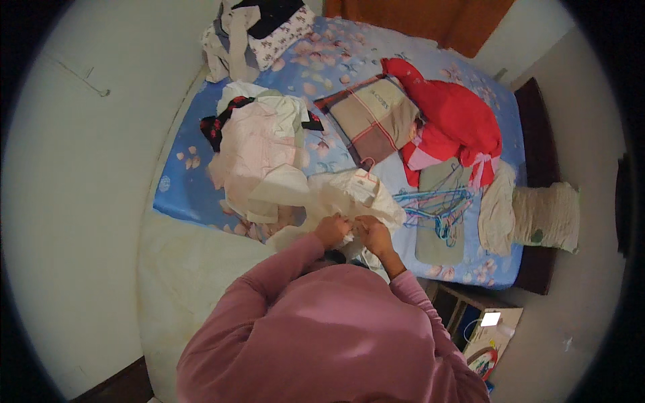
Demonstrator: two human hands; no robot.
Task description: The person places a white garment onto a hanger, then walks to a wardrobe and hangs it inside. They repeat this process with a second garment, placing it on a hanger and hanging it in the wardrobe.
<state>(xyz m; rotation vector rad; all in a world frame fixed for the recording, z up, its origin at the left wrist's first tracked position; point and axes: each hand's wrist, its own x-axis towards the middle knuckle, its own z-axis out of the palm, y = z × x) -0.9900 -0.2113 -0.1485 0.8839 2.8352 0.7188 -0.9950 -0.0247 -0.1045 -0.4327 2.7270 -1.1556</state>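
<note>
A cream-white garment [385,204] lies at the near edge of the bed, with a pink hanger [369,173] inside its neck and the hook sticking out. My left hand [333,230] pinches the front of this garment. Close beside it on the right, my right hand [372,234] grips the same cloth, fingertips bent inward. Left of them is a pile of pale pink and white clothes [254,146] lying flat. A bunch of blue and purple hangers [441,209] rests to the right of the garment.
A blue floral bedsheet [194,166] covers the bed. Farther back lie a folded brown plaid cloth [385,106], a red garment [456,113] and clothes on a patterned pillow [284,38]. At right are a cream pillow [546,216] and the dark headboard [539,136]. A bedside cabinet [496,302] stands lower right.
</note>
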